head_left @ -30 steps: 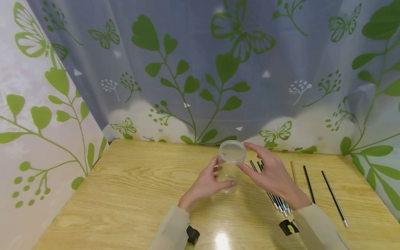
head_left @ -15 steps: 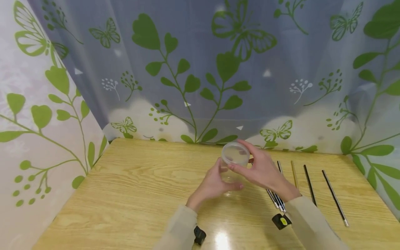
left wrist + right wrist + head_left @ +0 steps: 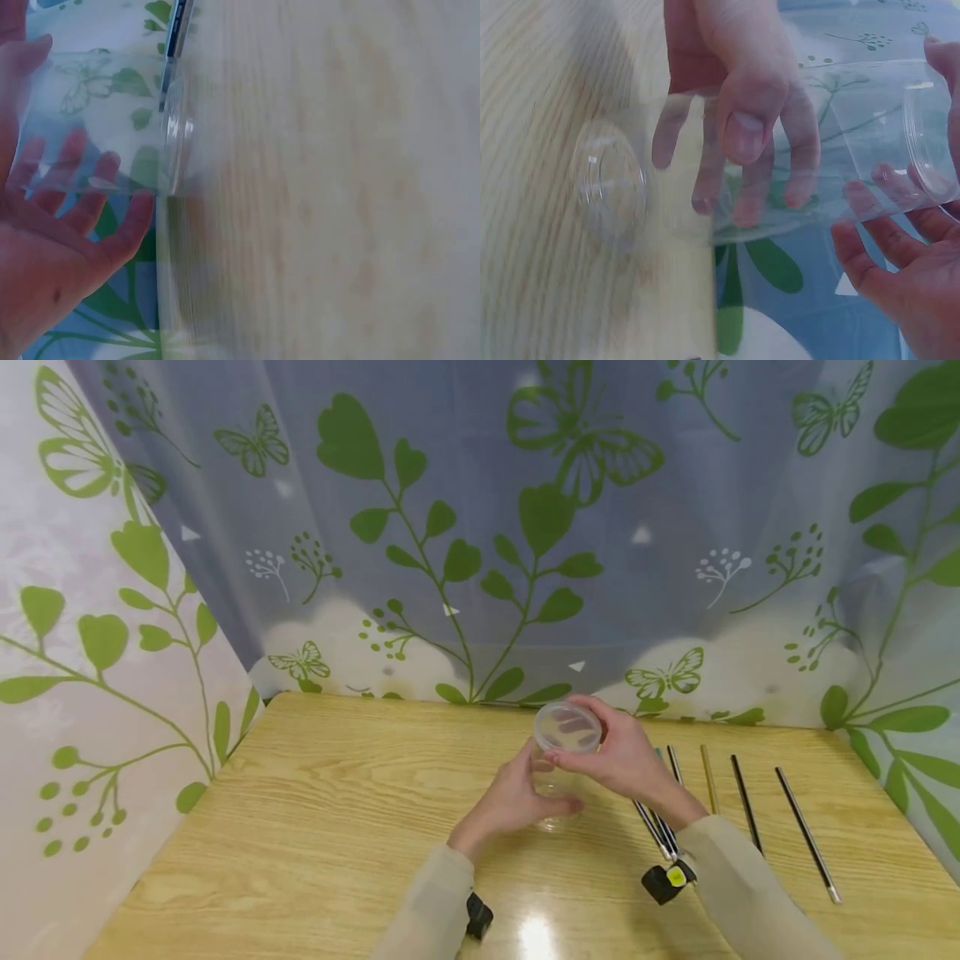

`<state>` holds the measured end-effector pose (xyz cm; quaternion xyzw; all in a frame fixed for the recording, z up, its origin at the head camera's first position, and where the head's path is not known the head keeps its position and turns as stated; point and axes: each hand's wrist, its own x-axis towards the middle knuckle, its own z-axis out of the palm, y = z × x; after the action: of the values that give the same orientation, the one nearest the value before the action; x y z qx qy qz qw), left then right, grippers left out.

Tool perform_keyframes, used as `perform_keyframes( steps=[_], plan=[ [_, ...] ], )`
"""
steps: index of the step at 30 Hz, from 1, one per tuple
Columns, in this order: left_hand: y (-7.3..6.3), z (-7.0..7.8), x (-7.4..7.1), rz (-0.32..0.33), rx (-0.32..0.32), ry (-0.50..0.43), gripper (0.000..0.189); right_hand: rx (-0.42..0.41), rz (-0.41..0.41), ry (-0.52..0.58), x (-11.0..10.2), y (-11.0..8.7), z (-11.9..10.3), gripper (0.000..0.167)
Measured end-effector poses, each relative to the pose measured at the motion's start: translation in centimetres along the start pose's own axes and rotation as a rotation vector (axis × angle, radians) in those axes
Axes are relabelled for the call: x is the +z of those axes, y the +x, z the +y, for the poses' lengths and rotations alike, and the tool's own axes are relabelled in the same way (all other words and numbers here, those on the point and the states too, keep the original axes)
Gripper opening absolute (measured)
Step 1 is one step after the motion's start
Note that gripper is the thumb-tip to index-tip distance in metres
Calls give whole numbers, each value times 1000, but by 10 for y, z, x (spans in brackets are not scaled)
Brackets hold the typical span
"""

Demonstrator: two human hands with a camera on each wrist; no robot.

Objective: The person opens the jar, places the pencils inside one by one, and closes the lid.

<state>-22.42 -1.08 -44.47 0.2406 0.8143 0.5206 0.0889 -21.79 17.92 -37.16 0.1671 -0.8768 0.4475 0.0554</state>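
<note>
The person holds a clear plastic jar (image 3: 553, 781) in front of them over the wooden surface (image 3: 337, 827), towards its far side. From here the jar stands roughly upright, its round rim (image 3: 567, 727) uppermost; whether the base touches the wood I can't tell.

The left hand (image 3: 516, 795) grips the body from the left, thumb across the near side and the other fingers reaching round behind, where they show through the clear wall. The right hand (image 3: 624, 756) comes in from the other side and pinches the top between thumb and fingers, the thumb at the near edge of the rim and the fingers round the far right of it. The two hands are close together, one above the other on the jar.

To the right lie several pencils. A bundle of dark pencils (image 3: 656, 835) is partly covered by the right hand and wrist. Beside it, a gold pencil (image 3: 708, 777), a black pencil (image 3: 746, 802) and another dark pencil (image 3: 808, 835) with a silvery end lie spaced apart.

Both sleeves are beige, and a small black device (image 3: 663, 882) with a yellow patch sits at the right wrist. Behind the surface hangs a curtain (image 3: 480, 527) patterned with green leaves and butterflies.
</note>
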Motion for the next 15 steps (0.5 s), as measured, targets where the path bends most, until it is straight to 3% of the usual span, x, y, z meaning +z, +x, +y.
perform_keyframes(
  steps=[9, 15],
  plan=[
    [6, -5, -5, -62, -1, -5, 99, -40, -71, 173, 0, 6, 12, 69],
    [10, -8, -9, -124, 7, -37, 96, -76, -182, 279, -7, 13, 17, 69]
  ],
)
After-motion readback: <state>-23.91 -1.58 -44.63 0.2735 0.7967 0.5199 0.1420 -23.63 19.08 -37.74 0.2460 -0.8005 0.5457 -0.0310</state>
